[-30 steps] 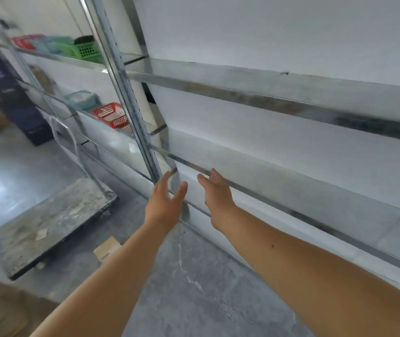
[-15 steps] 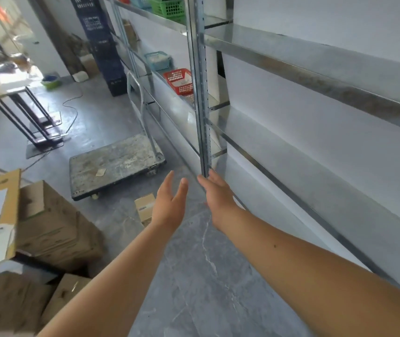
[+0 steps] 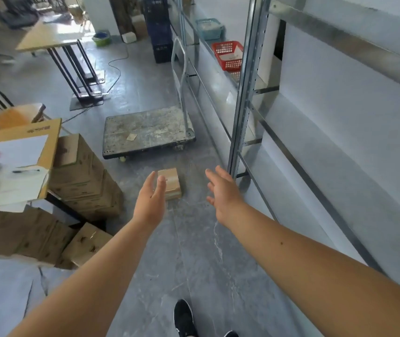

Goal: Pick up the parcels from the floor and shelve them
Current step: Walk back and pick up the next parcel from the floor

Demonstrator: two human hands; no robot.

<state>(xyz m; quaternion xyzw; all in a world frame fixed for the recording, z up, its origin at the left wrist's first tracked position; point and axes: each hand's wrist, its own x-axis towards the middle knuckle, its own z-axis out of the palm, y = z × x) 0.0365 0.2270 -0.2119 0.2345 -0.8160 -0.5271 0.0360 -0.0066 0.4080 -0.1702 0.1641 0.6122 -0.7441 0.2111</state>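
Observation:
A small brown cardboard parcel [image 3: 171,183] lies on the grey floor ahead of me, near the foot of the metal shelf upright [image 3: 242,98]. My left hand [image 3: 150,200] is stretched out in front, fingers apart, and its fingertips overlap the parcel's left edge in the picture. My right hand [image 3: 223,193] is open too, to the right of the parcel and close to the upright. Neither hand holds anything. The steel shelf boards [image 3: 327,152] run along the white wall on the right.
A worn flat trolley [image 3: 145,132] stands just beyond the parcel. Stacked cardboard boxes [image 3: 82,176] and a table with papers [image 3: 12,164] crowd the left. A red basket [image 3: 229,54] and a teal basket [image 3: 209,27] sit on shelves farther back. A cable [image 3: 116,66] crosses the floor.
My view has swung left and down from the shelves to the floor. Both hands have left the shelf edge and spread apart, now on either side of the parcel.

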